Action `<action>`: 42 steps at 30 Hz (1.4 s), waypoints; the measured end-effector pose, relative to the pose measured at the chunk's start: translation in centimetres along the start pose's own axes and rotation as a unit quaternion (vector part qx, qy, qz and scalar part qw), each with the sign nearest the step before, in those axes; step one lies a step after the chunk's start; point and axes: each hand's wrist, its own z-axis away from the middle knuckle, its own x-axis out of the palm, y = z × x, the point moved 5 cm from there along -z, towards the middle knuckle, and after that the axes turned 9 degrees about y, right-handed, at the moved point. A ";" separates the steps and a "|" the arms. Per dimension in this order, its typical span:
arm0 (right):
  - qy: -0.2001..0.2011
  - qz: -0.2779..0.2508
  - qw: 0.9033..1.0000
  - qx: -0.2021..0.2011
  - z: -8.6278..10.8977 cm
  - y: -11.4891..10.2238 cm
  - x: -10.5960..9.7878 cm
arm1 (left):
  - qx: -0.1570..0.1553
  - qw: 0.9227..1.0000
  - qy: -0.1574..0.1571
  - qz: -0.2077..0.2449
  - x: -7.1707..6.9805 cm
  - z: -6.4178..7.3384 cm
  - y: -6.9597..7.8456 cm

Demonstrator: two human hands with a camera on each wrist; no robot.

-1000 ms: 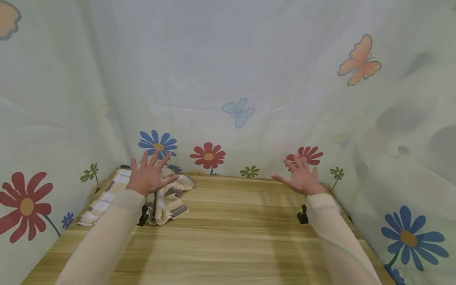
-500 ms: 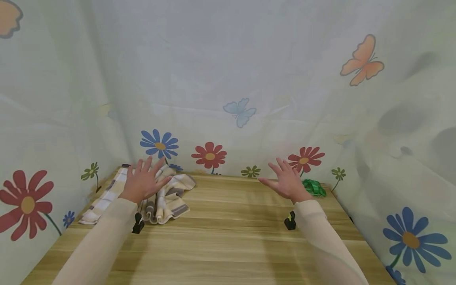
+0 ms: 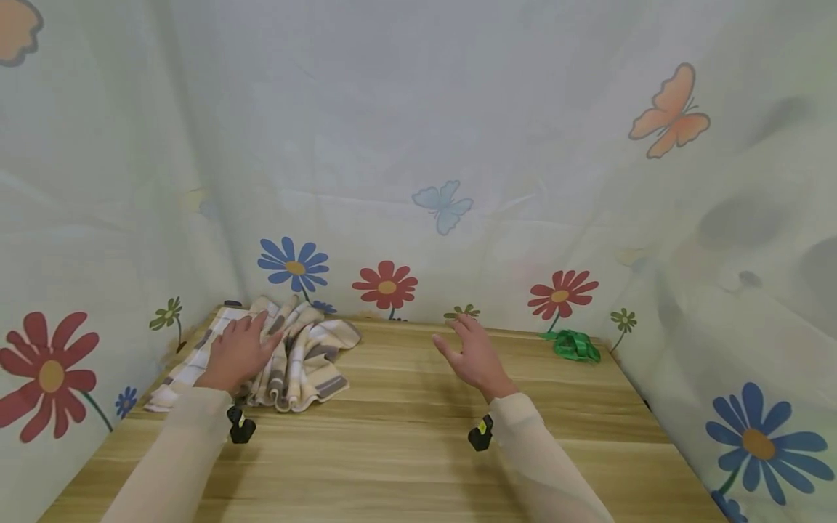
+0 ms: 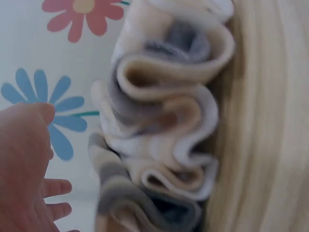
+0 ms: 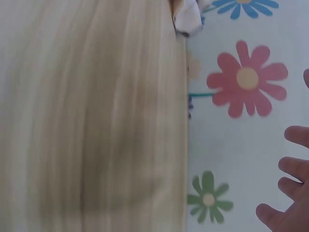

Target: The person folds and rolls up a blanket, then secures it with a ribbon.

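A striped cloth in cream, grey and white lies bunched in loose folds at the back left of the table; its folds fill the middle of the left wrist view. My left hand is over the cloth's left part, fingers spread; in the left wrist view it appears apart from the folds. My right hand hovers above the wooden table right of centre, fingers extended and holding nothing. Farther right, a bundle of green ribbon lies near the back right corner.
The wooden table is bounded by a pale curtain printed with flowers and butterflies, at the back and both sides. A small dark object sits at the back left corner. Black wrist mounts hang under both sleeves.
Both hands have come lower. The right hand has moved left toward the middle, uncovering the green ribbon. The left hand has shifted slightly left and nearer over the cloth.
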 end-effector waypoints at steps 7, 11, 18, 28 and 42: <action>0.017 -0.091 0.996 0.006 0.2 -2.0 3.8 | -0.010 0.999 0.025 0.022 -0.6 0.7 -2.6; 0.015 -0.126 0.992 0.025 0.4 -3.2 5.9 | -0.027 0.999 0.023 0.023 -0.8 0.9 -4.5; 0.005 -0.222 0.973 0.066 0.7 -5.3 9.0 | -0.037 0.997 0.052 0.037 -0.9 1.7 -8.1; -0.052 -0.264 0.959 0.090 0.4 -8.9 13.3 | -0.092 0.995 0.025 -0.003 -0.6 1.9 -11.8; -0.001 -0.276 0.943 0.187 -0.4 -11.5 17.6 | -0.117 0.993 -0.014 0.001 -0.5 1.4 -12.5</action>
